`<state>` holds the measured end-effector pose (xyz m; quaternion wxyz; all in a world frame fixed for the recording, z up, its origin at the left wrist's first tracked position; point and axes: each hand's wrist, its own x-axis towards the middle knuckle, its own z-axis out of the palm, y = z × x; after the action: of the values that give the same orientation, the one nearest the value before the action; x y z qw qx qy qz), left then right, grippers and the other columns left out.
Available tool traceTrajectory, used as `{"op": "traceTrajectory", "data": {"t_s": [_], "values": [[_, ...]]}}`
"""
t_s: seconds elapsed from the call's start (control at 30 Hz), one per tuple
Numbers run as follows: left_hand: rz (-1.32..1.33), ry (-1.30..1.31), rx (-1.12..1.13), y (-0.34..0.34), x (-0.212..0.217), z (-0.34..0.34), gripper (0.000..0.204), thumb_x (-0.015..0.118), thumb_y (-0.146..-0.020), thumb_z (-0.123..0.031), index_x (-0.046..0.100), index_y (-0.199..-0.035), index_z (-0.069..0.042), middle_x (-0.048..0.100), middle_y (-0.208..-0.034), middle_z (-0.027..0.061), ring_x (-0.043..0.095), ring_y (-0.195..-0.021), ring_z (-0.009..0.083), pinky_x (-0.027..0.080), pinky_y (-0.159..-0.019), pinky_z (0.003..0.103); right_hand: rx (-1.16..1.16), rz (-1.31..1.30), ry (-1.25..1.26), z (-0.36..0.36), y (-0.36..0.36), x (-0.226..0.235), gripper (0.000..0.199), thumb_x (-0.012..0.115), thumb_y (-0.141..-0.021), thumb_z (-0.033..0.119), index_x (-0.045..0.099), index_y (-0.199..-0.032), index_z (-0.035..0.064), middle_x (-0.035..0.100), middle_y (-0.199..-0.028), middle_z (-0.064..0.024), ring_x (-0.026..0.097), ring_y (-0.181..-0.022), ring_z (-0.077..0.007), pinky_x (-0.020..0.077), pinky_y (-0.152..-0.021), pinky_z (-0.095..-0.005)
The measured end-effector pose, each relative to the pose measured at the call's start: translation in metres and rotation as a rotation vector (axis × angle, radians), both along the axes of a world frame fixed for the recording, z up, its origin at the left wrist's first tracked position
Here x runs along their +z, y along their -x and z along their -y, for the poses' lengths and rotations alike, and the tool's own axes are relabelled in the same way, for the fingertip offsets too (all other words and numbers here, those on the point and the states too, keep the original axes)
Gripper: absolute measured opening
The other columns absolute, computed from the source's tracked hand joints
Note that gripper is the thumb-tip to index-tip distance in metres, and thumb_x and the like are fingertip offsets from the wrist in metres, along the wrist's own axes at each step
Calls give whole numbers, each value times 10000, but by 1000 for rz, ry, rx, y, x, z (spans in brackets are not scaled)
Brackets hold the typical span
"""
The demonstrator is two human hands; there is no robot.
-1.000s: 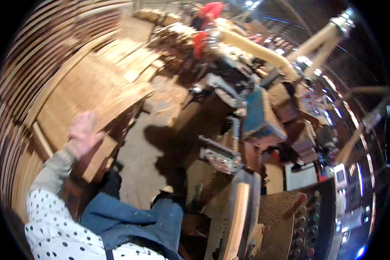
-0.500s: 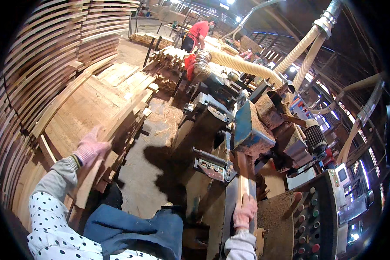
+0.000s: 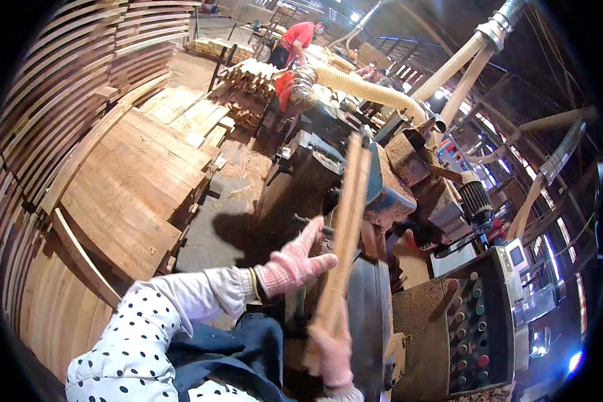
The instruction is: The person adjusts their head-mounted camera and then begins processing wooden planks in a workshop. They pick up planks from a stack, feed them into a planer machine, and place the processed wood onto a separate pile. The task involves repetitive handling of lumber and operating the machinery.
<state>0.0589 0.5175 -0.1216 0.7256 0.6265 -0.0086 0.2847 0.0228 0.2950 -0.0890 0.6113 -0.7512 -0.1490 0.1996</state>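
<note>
A long wooden strip [image 3: 348,221], with a lengthwise line that could be a groove or a seam between two pieces, slants up above the machine bed. My right hand [image 3: 331,352], in a pink knit glove and somewhat blurred, is closed around its lower end. Beside the strip's left side is my left hand [image 3: 291,263], gloved alike, with thumb and fingers spread apart. Its thumb tip comes close to the wood; whether they touch I cannot tell. Below the strip lies the dark metal bed [image 3: 365,295] of a woodworking machine with a blue, dust-covered hood [image 3: 390,194].
Wide boards [image 3: 127,187] lie stacked at the left, before a tall wall of layered planks [image 3: 67,87]. A control panel [image 3: 472,328] with several buttons stands at the right. Ribbed dust hoses [image 3: 375,97] run overhead. A person in red [image 3: 298,40] bends over lumber farther back.
My left hand has moved right from a long board at the stack's edge, which no longer shows there. My right hand has left the machine bed and now holds a strip raised.
</note>
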Motion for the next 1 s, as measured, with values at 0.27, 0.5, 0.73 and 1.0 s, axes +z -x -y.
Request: {"op": "traceTrajectory", "data": {"t_s": [0.27,0.5,0.73,1.0], "values": [[-888,-1157,1349,118,-119,-431,792,632,-985,-488,368,-1542,10,537,-1440,227,529,-1316,375,453,-1089,517,-129,756,1136,273,66,-69,863,778,-859,290,383,-1599,86,576,-1410,-274,566,-1274,-440,461,-1085,-492],[-1756,-602,1293,308,-117,-503,969,669,-906,-562,190,-1668,-204,232,-1723,126,236,-1573,350,246,-1252,535,-288,715,1220,267,25,-61,675,728,-862,314,530,-1428,4,604,-1261,-315,578,-1168,-495,482,-997,-524],[-1599,-609,1288,355,-140,-550,946,821,-826,-367,313,-1614,-246,481,-1554,168,473,-1418,379,413,-1150,483,-818,925,602,147,-163,-94,856,747,-748,39,460,-1554,74,630,-1306,-191,615,-1218,-401,475,-1080,-448],[-773,-38,1159,383,-94,-449,462,763,-860,-325,723,-1219,-36,749,-1099,158,724,-962,273,581,-844,393,-452,818,386,49,-211,-68,805,715,-870,103,389,-1605,64,471,-1560,-200,440,-1450,-343,309,-1232,-420]]}}
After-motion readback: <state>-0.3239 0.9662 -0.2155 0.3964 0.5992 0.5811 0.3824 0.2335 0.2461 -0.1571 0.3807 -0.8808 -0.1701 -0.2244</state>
